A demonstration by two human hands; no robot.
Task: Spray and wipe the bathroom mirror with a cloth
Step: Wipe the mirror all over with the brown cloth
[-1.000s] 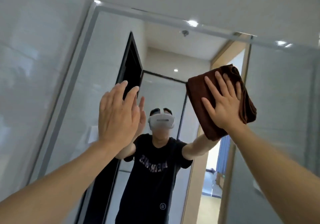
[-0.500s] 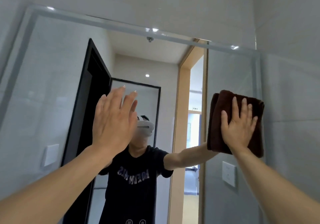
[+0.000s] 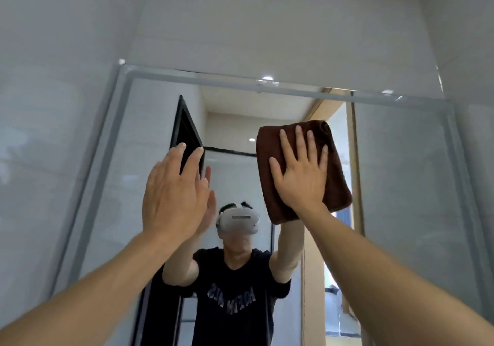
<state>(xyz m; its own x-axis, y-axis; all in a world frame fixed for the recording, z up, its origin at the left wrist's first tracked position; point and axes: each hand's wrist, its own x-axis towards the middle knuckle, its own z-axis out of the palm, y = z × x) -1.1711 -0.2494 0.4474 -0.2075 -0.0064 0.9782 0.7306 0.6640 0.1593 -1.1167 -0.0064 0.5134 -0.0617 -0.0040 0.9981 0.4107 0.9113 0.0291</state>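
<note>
A large frameless bathroom mirror (image 3: 401,185) fills the wall ahead, its top edge high in the head view. A folded brown cloth (image 3: 336,185) lies flat on the glass in the upper middle. My right hand (image 3: 299,174) presses it against the mirror with straight, spread fingers. My left hand (image 3: 173,196) is raised to the left of the cloth, fingers straight and together, palm toward the glass; whether it touches the mirror I cannot tell. No spray bottle is in view.
Pale tiled wall (image 3: 267,25) surrounds the mirror above and on both sides. The mirror reflects a person in a black T-shirt with a white headset, a dark door frame and a wooden doorway.
My right hand has slid the cloth from the mirror's right edge back toward the upper middle. My left hand has kept its raised pose. The view has tilted upward.
</note>
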